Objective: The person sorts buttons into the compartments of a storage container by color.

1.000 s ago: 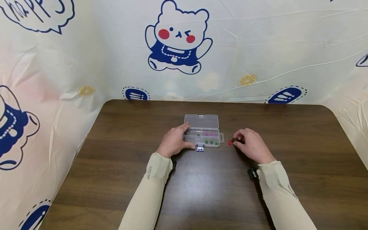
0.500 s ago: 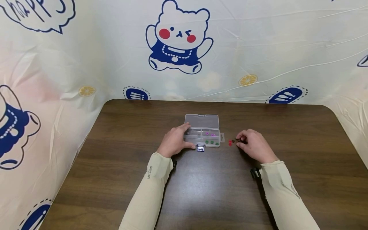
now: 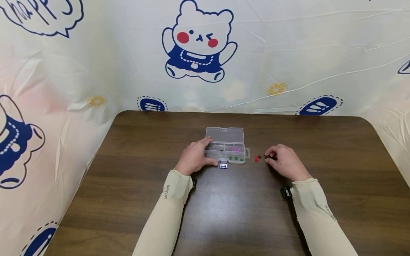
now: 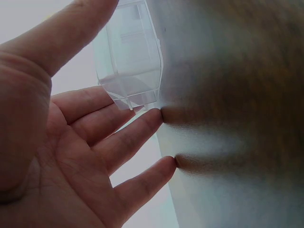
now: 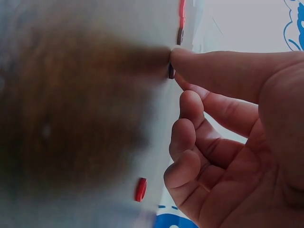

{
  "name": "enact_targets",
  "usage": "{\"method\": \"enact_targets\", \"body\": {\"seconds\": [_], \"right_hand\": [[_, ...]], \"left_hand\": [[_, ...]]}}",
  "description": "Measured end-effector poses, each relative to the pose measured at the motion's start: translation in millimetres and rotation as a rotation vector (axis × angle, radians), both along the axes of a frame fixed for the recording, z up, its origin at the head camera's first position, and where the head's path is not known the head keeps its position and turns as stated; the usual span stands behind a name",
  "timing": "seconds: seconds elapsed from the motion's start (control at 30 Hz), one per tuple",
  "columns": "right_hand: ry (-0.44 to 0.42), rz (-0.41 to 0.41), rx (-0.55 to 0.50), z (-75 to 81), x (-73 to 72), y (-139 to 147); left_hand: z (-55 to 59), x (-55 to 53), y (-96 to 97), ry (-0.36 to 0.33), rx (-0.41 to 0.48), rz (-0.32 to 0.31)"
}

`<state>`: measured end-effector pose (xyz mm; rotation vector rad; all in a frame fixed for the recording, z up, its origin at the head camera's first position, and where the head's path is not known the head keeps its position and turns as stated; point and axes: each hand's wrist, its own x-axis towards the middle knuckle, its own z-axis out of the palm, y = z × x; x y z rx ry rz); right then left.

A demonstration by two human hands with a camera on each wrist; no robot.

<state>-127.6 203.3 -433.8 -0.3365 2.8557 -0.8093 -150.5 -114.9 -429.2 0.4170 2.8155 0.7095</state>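
A clear plastic compartment box [image 3: 225,153] lies on the table with its lid [image 3: 224,135] tipped back. Purple pieces [image 3: 237,150] and green pieces [image 3: 236,158] sit in its right compartments. My left hand [image 3: 193,156] holds the box's left end, thumb in front and fingers behind; two fingertips rest on the table [image 4: 228,142]. Right of the box, my right hand [image 3: 285,161] pinches a small dark button-like disc [image 5: 171,71] at the tabletop between thumb and index finger. Just left of those fingertips lie red discs [image 3: 256,159] and another dark disc [image 3: 259,156].
A separate red disc [image 5: 141,190] lies on the table, low in the right wrist view. The box has a clear hanging tab [image 3: 247,153] on its right and a latch [image 3: 223,164] in front. A printed cloth [image 3: 250,60] hangs behind the table.
My right hand has shifted slightly right, from the dark disc beside the red ones to another dark disc. The first dark disc now shows uncovered. My left hand stays on the box.
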Motion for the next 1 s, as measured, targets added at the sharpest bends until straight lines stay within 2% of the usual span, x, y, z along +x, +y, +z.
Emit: {"method": "enact_targets", "body": {"seconds": [1.0], "right_hand": [[-0.025,-0.035,0.006,-0.7,-0.6,2.5]], "left_hand": [[2.9,0.1,0.8,-0.013,0.016,0.006]]}}
